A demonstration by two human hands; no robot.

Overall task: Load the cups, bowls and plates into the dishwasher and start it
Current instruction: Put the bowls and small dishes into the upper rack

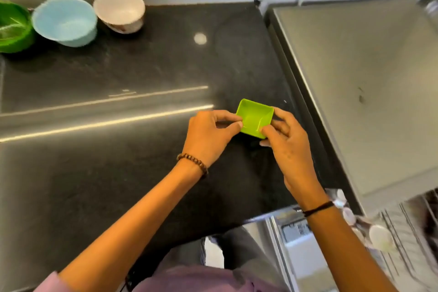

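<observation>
A small square lime-green bowl (253, 117) is held just above the black counter (147, 73). My left hand (208, 136) pinches its left rim and my right hand (288, 149) grips its near right corner. At the back left of the counter stand a green bowl (14, 28), a light blue bowl (65, 20) and a tilted white bowl (119, 9). The pulled-out dishwasher rack (400, 232) shows at the lower right with pale dishes in it.
A steel appliance top (367, 83) lies to the right of the counter. A steel strip (94, 111) crosses the counter on the left. The open dishwasher front (294, 232) sits below the counter edge, near my body.
</observation>
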